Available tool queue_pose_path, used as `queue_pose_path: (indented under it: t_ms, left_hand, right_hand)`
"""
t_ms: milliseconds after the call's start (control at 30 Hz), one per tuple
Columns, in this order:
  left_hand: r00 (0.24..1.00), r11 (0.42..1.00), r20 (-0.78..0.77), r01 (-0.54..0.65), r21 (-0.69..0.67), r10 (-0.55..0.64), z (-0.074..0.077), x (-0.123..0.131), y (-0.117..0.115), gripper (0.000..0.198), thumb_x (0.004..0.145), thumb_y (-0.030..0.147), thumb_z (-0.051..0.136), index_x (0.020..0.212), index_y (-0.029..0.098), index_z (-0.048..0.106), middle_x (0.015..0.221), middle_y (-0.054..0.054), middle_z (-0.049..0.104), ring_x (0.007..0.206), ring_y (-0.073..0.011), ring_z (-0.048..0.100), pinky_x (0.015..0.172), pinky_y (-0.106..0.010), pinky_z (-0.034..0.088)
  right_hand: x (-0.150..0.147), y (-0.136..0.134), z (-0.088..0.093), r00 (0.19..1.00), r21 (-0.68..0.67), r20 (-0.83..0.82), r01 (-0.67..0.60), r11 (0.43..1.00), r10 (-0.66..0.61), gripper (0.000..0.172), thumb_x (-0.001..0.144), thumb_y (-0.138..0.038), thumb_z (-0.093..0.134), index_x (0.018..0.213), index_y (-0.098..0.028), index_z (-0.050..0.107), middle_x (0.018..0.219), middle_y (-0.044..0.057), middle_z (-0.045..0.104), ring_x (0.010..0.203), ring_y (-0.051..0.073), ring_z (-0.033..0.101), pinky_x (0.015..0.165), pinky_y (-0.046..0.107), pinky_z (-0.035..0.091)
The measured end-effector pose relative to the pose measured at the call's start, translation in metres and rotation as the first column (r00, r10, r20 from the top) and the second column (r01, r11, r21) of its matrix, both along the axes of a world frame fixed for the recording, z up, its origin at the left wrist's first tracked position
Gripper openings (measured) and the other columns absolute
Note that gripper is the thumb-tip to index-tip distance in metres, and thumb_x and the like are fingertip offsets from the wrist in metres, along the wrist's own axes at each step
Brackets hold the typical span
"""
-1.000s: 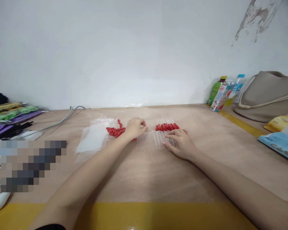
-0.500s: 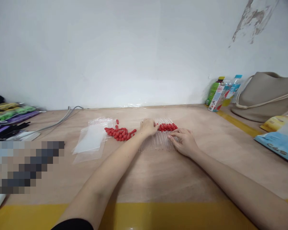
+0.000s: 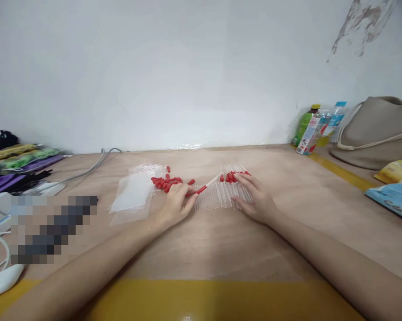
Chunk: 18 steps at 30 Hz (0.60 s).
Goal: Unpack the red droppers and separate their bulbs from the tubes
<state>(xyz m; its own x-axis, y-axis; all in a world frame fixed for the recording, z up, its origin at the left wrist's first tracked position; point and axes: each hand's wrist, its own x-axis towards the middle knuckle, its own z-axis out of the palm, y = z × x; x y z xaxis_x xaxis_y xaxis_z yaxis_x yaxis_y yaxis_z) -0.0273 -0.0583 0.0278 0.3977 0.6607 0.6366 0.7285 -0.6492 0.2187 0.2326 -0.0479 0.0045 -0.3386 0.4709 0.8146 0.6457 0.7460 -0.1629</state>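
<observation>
A clear tube with a red bulb end [image 3: 201, 189] is pinched in my left hand [image 3: 178, 203], its pale shaft pointing up and to the right. Several loose red bulbs [image 3: 166, 183] lie in a pile just beyond that hand. My right hand [image 3: 256, 198] rests with fingers apart over the right end of a row of clear tubes [image 3: 217, 195]. Red bulbs on tubes [image 3: 230, 176] sit at the back of the row, partly hidden by my right fingers.
Clear plastic bags with white sheets [image 3: 130, 194] lie left of the bulbs. Bottles [image 3: 309, 129], a grey-beige bag [image 3: 378, 129] and blue packaging [image 3: 393, 200] stand or lie at the right. Gloves [image 3: 30, 158], a cable [image 3: 87, 168] and a white device [image 3: 3, 281] are at the left.
My left hand has moved left and toward me, now with a red-ended tube in it. My right hand's fingers have spread and reached toward the red bulbs. The view has shifted slightly.
</observation>
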Motion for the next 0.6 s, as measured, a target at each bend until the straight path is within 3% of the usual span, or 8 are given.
queue_pose_path:
  t_ms: [100, 233, 367, 500, 600]
  left_hand:
    - [0.994, 0.989, -0.075, 0.088, 0.115, -0.08, -0.01, -0.008, -0.004, 0.007, 0.081, 0.021, 0.047, 0.083, 0.017, 0.053, 0.076, -0.004, 0.06, 0.075, -0.0167, 0.053, 0.072, -0.032, 0.039]
    - [0.985, 0.975, -0.101, 0.153, 0.159, -0.138, -0.018, -0.005, -0.001, 0.006, 0.081, 0.017, 0.048, 0.085, 0.017, 0.052, 0.078, -0.004, 0.06, 0.077, -0.0161, 0.053, 0.072, -0.032, 0.039]
    - [0.983, 0.972, -0.099, 0.169, 0.166, -0.154, -0.021, -0.005, 0.002, 0.006, 0.081, 0.018, 0.049, 0.086, 0.017, 0.052, 0.079, -0.004, 0.061, 0.077, -0.0162, 0.054, 0.073, -0.032, 0.038]
    - [0.98, 0.968, -0.084, 0.194, 0.161, -0.182, -0.021, -0.002, 0.0, 0.007, 0.08, 0.018, 0.05, 0.086, 0.017, 0.053, 0.079, -0.003, 0.063, 0.077, -0.0156, 0.054, 0.074, -0.032, 0.038]
    - [0.983, 0.974, -0.074, 0.174, 0.142, -0.165, -0.018, 0.006, -0.004, 0.019, 0.078, 0.024, 0.054, 0.096, 0.016, 0.054, 0.092, -0.006, 0.063, 0.088, -0.0179, 0.054, 0.08, -0.035, 0.038]
  right_hand:
    - [-0.009, -0.006, 0.002, 0.982, 0.056, 0.187, -0.045, 0.997, 0.033, 0.054, 0.081, -0.034, 0.051, 0.13, -0.017, 0.036, 0.127, 0.011, 0.046, 0.119, 0.024, 0.04, 0.098, 0.042, 0.036]
    - [-0.016, -0.009, 0.002, 0.949, 0.062, 0.315, -0.034, 0.997, 0.012, 0.045, 0.083, -0.035, 0.049, 0.124, -0.016, 0.045, 0.125, 0.01, 0.05, 0.121, 0.023, 0.039, 0.102, 0.045, 0.03]
    - [-0.022, -0.008, -0.001, 0.946, 0.074, 0.323, -0.048, 0.996, 0.021, 0.035, 0.083, -0.035, 0.05, 0.113, -0.016, 0.055, 0.115, 0.008, 0.058, 0.117, 0.023, 0.043, 0.102, 0.048, 0.028]
    - [-0.027, -0.004, -0.009, 0.955, 0.105, 0.293, -0.085, 0.991, 0.051, 0.021, 0.085, -0.021, 0.048, 0.101, -0.017, 0.061, 0.104, 0.004, 0.064, 0.112, 0.021, 0.049, 0.102, 0.048, 0.029]
    - [-0.029, -0.003, -0.015, 0.96, 0.106, 0.263, -0.126, 0.986, 0.094, 0.02, 0.084, -0.015, 0.046, 0.098, -0.016, 0.061, 0.1, 0.004, 0.066, 0.107, 0.02, 0.053, 0.1, 0.046, 0.033]
